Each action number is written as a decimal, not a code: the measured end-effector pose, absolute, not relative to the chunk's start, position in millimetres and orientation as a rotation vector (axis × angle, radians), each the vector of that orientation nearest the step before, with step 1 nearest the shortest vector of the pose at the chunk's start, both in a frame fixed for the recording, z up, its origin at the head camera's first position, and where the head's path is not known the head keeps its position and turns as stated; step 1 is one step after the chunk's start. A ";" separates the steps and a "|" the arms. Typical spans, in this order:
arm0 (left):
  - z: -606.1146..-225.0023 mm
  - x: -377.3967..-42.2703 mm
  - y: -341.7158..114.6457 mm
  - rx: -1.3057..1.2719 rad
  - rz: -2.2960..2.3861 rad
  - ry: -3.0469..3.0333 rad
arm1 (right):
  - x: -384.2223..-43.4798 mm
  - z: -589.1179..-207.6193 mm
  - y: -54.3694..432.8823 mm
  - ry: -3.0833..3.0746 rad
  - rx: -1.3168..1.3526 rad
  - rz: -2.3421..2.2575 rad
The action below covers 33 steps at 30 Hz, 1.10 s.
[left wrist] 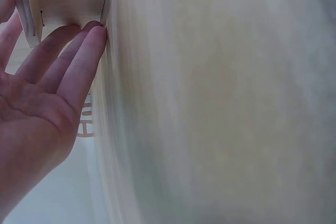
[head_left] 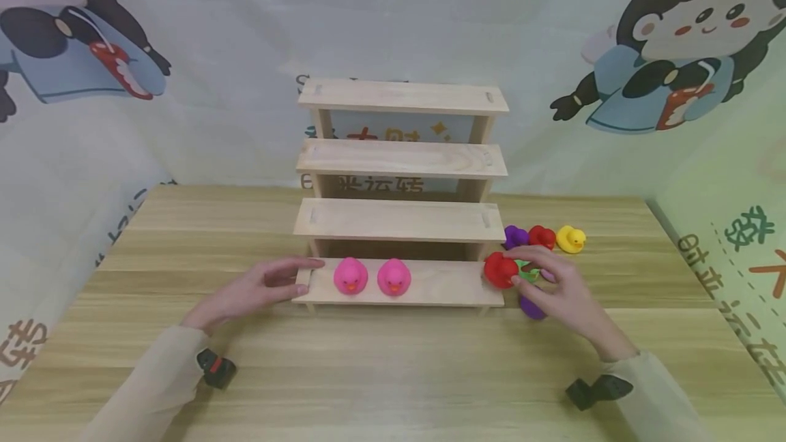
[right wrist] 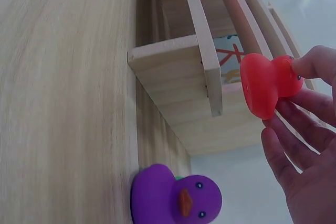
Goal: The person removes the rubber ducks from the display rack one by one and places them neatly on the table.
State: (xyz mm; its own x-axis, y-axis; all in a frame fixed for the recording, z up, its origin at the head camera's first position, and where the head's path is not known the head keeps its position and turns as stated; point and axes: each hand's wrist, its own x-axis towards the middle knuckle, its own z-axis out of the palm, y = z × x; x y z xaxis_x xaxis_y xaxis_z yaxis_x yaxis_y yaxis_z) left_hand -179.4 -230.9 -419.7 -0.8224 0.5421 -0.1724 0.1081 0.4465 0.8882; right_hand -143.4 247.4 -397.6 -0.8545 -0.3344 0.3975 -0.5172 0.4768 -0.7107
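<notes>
A stepped wooden rack (head_left: 399, 219) stands mid-table with two pink rubber ducks, a left one (head_left: 351, 277) and a right one (head_left: 394, 277), on its lowest shelf. At that shelf's left end, my left hand (head_left: 260, 288) rests its fingertips. The left wrist view shows the fingers (left wrist: 79, 66) extended against the end support, below the board. My right hand (head_left: 561, 288) pinches a red rubber duck (head_left: 500, 271) between thumb and fingers, at the shelf's right end. In the right wrist view, the red duck (right wrist: 268, 85) is held above the level of the lowest board.
Right of the rack are more ducks: a yellow one (head_left: 571, 239), another red one (head_left: 542, 237), a purple one (head_left: 515, 237) and a nearer purple one (head_left: 532, 307). A green one (head_left: 525, 270) is partly hidden by my right hand. Printed cloth (head_left: 233, 33) hangs behind the table.
</notes>
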 end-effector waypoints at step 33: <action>-419.9 -179.4 -228.8 0.566 1.366 2.243 | -135.3 -398.3 284.2 -2.392 0.678 1.271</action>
